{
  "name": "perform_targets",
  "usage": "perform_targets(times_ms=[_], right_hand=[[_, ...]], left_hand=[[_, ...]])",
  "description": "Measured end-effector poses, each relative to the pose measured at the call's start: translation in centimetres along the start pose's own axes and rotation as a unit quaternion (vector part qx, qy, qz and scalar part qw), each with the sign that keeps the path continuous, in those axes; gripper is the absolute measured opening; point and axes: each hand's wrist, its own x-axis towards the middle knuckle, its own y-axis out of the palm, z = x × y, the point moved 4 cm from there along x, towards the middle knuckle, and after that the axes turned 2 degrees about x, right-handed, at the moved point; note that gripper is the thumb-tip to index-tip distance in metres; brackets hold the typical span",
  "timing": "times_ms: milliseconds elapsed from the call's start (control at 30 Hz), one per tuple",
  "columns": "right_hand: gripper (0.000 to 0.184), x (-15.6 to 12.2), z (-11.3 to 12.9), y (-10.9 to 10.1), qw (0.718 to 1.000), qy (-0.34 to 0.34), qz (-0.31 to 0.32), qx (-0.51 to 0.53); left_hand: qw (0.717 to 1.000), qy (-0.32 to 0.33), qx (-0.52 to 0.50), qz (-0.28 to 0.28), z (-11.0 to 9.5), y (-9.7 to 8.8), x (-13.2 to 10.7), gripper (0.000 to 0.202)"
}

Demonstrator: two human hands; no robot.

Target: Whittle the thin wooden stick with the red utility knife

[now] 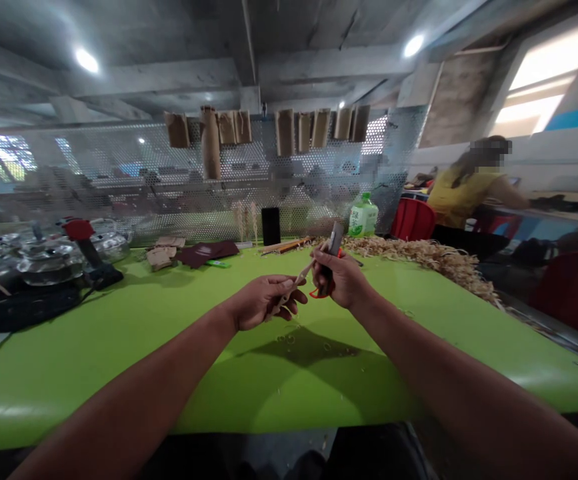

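Observation:
My left hand (263, 301) grips a thin pale wooden stick (296, 283), whose far end reaches toward my right hand. My right hand (339, 278) is shut on a dark-handled utility knife (335, 243), its broad blade pointing up and away from me. A loop of red-orange cord or plastic (319, 294) shows below that hand. Both hands are held just above the green table (93, 373), with small curls of wood shavings (289, 340) lying on it beneath them.
A heap of wood shavings (413, 259) lies along the table's far right side. Several metal bowls (49, 261) and a red-topped device (86, 247) stand at left. A seated person (463, 197) in yellow works at right, behind a perforated metal screen (133, 173) hung with paper bags.

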Motion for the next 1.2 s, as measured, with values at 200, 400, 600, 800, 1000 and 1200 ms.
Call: perform_targets(times_ms=[200, 400, 600, 800, 1000, 1200], right_hand=[[0.034, 0.1, 0.2, -0.2, 0.999, 0.001, 0.005, 0.035], [0.037, 0.0, -0.2, 0.2, 0.999, 0.014, 0.024, 0.018], [0.040, -0.3, 0.3, 0.2, 0.982, -0.094, 0.003, -0.164], [0.032, -1.4, 0.7, 1.0, 0.839, -0.172, 0.011, -0.516], [0.033, -1.7, 0.4, 1.6, 0.767, -0.206, 0.030, -0.607], [0.032, -1.8, 0.7, 1.8, 0.749, -0.232, 0.029, -0.620]], left_hand=[[0.998, -0.013, -0.008, 0.064, 0.0, 0.1, -0.4, 0.026], [0.998, 0.024, -0.036, 0.045, 0.2, 0.6, -0.2, 0.035], [0.993, 0.081, -0.057, -0.066, -0.4, -0.4, 0.0, 0.046], [0.985, 0.127, -0.059, -0.097, -1.3, -0.6, 0.1, 0.039], [0.985, 0.144, -0.016, -0.097, -1.8, -0.4, 0.0, 0.024], [0.980, 0.152, 0.042, -0.119, -2.0, -0.3, -0.4, 0.030]])
